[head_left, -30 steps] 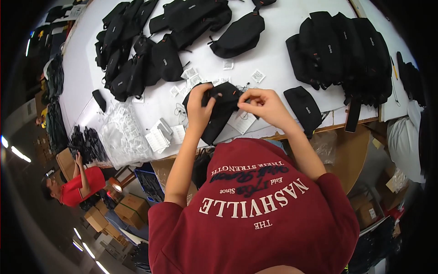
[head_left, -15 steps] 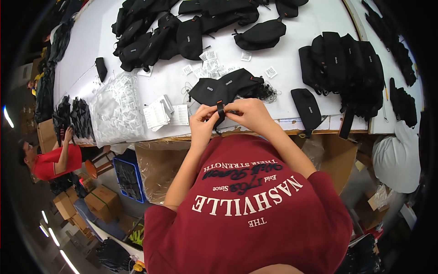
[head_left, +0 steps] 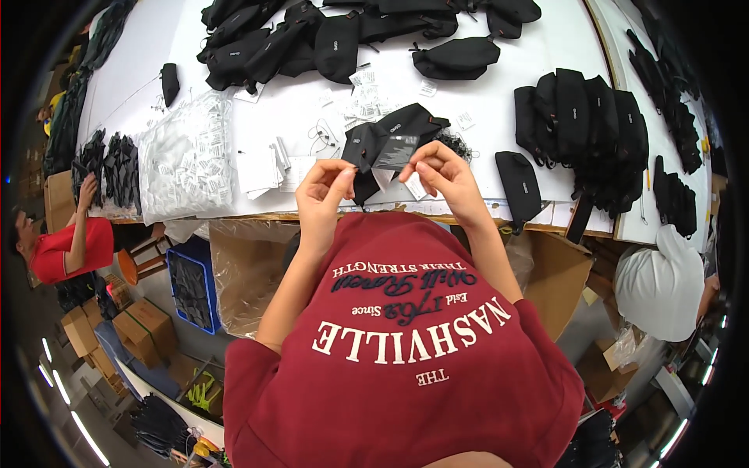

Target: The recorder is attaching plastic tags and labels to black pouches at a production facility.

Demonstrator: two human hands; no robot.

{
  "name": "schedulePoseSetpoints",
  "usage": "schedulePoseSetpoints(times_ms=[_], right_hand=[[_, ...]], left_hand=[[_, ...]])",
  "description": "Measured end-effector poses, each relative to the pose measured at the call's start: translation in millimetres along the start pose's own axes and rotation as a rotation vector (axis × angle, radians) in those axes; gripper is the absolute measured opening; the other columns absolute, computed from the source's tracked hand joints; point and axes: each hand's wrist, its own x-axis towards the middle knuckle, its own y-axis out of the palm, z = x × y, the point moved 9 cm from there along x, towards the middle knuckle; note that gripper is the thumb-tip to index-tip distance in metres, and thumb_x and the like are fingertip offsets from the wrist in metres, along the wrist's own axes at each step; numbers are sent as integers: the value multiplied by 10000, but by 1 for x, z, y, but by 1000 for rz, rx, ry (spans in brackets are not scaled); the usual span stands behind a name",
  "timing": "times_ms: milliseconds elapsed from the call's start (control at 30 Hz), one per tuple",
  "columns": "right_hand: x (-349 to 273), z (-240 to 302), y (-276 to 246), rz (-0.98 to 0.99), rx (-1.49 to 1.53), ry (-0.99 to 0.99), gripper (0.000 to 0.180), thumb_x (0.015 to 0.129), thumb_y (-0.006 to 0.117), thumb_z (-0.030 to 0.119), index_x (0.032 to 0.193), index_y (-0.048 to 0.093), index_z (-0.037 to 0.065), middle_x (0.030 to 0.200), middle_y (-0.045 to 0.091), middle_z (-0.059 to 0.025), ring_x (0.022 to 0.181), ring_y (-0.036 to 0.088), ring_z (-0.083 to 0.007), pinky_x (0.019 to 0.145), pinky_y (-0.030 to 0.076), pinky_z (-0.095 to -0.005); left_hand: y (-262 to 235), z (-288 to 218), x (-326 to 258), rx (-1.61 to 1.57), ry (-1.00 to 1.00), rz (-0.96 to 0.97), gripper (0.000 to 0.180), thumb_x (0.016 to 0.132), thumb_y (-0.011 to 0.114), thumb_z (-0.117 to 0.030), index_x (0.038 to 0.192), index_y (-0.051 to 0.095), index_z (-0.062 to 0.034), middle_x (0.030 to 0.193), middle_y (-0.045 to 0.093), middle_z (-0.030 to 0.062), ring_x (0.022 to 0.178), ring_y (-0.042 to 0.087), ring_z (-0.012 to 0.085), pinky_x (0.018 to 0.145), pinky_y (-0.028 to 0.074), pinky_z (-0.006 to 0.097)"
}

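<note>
My left hand [head_left: 324, 197] is closed in a pinch at the left side of a black pouch [head_left: 407, 117] lying near the table edge. What its fingertips hold is too small to make out. A dark glossy hang tag [head_left: 398, 153] with pale print is between my hands, in front of the pouch. My right hand [head_left: 446, 178] pinches at its lower right corner, and a small white label [head_left: 415, 187] shows beneath those fingers. Thin black strings [head_left: 452, 143] lie tangled right of the pouch. Another black pouch [head_left: 517, 186] lies to the right of my right hand.
White cards [head_left: 261, 168] and a clear bag of labels [head_left: 187, 156] are to the left. Black pouches pile at the back [head_left: 335, 47] and right [head_left: 581, 117]. Loose labels [head_left: 368, 97] lie beyond my hands. A person in red [head_left: 74, 249] works at far left.
My hands have moved apart from the strap they both pinched. The dark hang tag and the white label now show between them. The view has shifted slightly.
</note>
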Motion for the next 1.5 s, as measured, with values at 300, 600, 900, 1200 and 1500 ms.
schedulePoseSetpoints(times_ms=[300, 600, 900, 1200, 1500], right_hand=[[-6, 13, 46, 134, 35, -107, 127, 949, 418, 118, 1054, 395, 50, 680, 483, -19, 641, 456, -70, 603, 356, -191], [-5, 11, 46, 58, -41, -132, 106, 931, 446, 79, 1021, 403, 43, 670, 481, -11, 630, 453, -72, 591, 360, -198], [-3, 21, 46, 83, -499, -155, 118, 879, 531, 104, 953, 477, 30, 557, 501, -32, 514, 446, -77, 491, 346, -234], [63, -71, 57, 423, -1787, -78, 539, 733, 666, 394, 1122, 559, 38, 1022, 594, -158, 1016, 531, -295, 892, 406, -375], [50, -18, 21, 142, -1232, -28, 254, 806, 577, 262, 898, 684, 50, 705, 636, -155, 690, 624, -306, 661, 480, -377]], left_hand=[[36, -20, -3, 365, 42, 156, 48, 803, 630, -57, 814, 609, -15, 586, 411, -78, 550, 333, 5, 507, 264, 180], [40, -27, -2, 484, 144, 168, 36, 772, 636, -40, 768, 605, -23, 534, 363, -65, 510, 317, 16, 495, 264, 188], [41, -27, -7, 662, 213, 220, 47, 766, 636, -41, 780, 601, -13, 526, 385, -1, 468, 336, 60, 453, 288, 229], [103, 1, -33, 721, 260, 735, 89, 770, 636, -90, 788, 584, -20, 605, 508, 55, 541, 489, 160, 532, 405, 281], [34, -5, -8, 869, 366, 299, 263, 766, 662, -122, 997, 563, -45, 978, 548, 75, 870, 520, 218, 772, 414, 315]])
